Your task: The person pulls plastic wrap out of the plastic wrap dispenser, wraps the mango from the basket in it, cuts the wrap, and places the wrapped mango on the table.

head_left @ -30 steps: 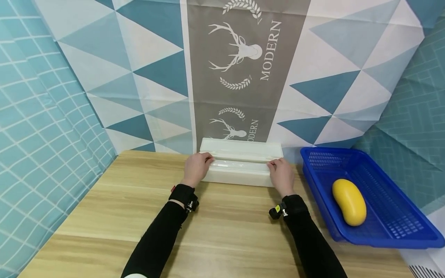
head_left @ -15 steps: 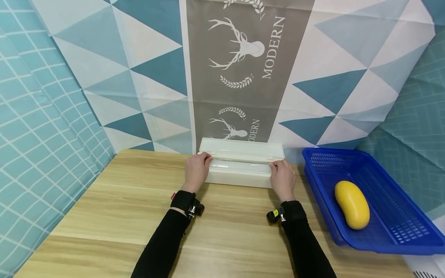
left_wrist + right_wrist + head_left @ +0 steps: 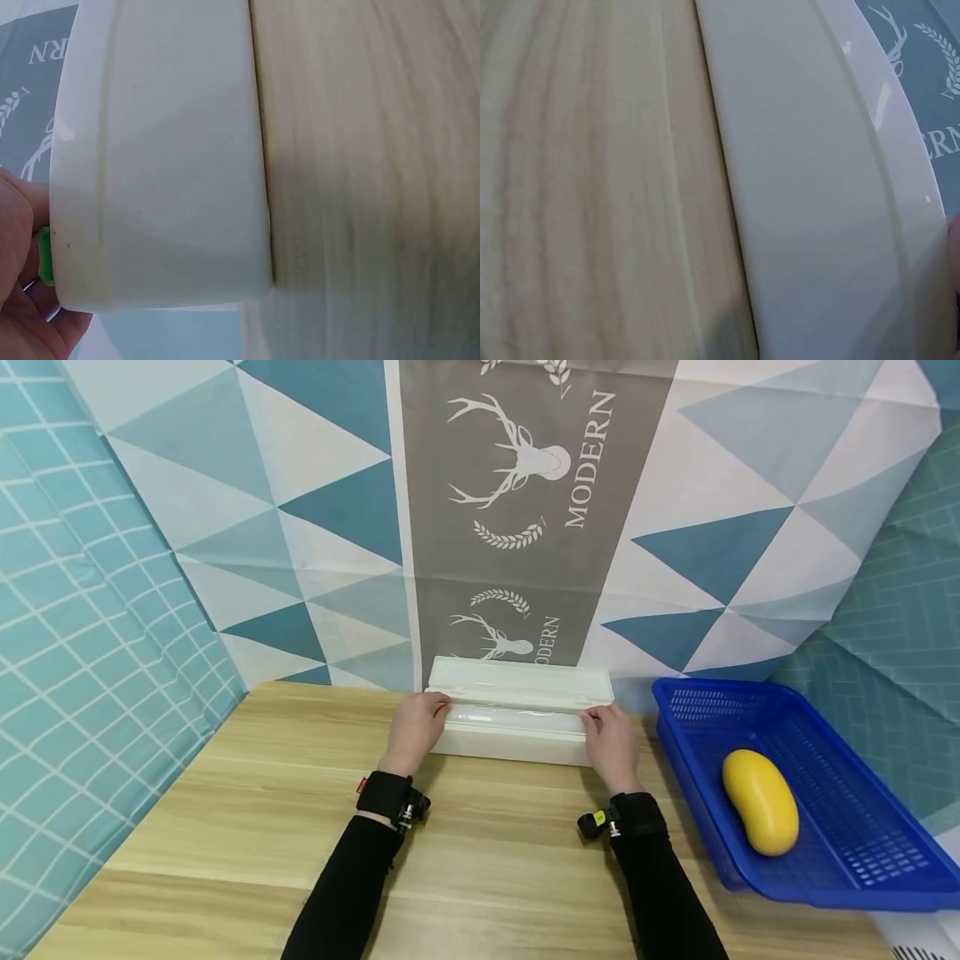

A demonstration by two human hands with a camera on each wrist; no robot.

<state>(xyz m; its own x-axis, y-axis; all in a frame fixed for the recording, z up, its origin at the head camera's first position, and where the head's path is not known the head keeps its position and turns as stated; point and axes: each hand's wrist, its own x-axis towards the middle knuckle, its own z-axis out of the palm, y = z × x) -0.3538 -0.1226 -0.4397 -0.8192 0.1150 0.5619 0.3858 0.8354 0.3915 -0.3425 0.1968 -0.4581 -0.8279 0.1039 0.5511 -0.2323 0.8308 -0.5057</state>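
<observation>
A long white cling film dispenser box (image 3: 510, 745) stands at the back of the table, its lid (image 3: 521, 681) raised against the wall cloth. Shiny clear cling film (image 3: 517, 719) spans the box's opening. My left hand (image 3: 415, 727) is at the box's left end, thumb and forefinger pinching the film's edge near the corner. At the other end my right hand (image 3: 611, 743) pinches the film likewise. In the left wrist view a small green piece (image 3: 46, 257) shows between the left fingers and the box's end. The right fingertips are mostly out of the right wrist view.
A blue plastic basket (image 3: 840, 827) stands to the right, holding a smooth yellow oblong object (image 3: 761, 802). The wooden tabletop (image 3: 502, 877) lies before the box. Patterned cloth (image 3: 330, 527) hangs directly behind it.
My left hand has shifted slightly left, toward the box's end. The right hand stays at its corner. The head view has moved slightly; the box and basket stay put.
</observation>
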